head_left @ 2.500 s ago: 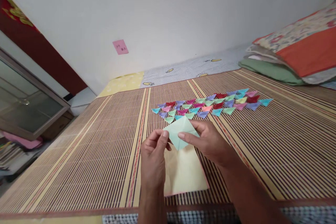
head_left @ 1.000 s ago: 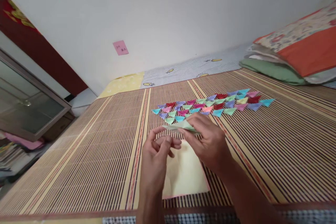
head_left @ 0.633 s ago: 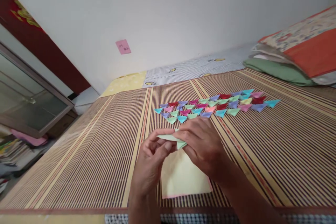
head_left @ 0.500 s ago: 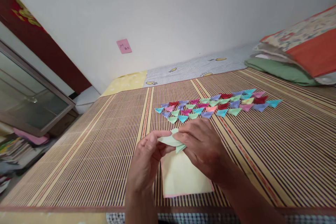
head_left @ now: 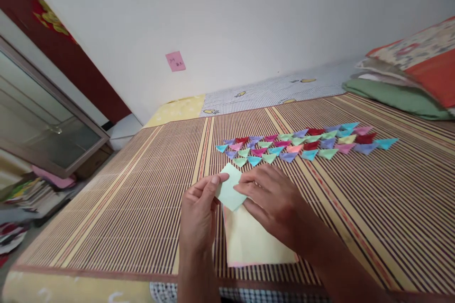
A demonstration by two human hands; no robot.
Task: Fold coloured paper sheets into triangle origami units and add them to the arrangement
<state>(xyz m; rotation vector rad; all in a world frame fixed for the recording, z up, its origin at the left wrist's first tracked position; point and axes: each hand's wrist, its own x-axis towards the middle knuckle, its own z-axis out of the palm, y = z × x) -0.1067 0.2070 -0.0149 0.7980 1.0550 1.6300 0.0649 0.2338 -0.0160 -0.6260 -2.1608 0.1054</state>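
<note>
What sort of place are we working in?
Probably a bedroom: a striped mat lies over patterned cloth, and a pile of folded fabrics sits at the far right.

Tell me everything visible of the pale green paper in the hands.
The pale green paper looks thin, smooth and matt, roughly diamond-shaped, with one corner pointing up and another down. Its face is turned toward the camera. The left hand holds its left side; fingers of the right hand cover much of its right side. In view it overlaps the far edge of the yellow sheet; its layers cannot be counted.
</note>
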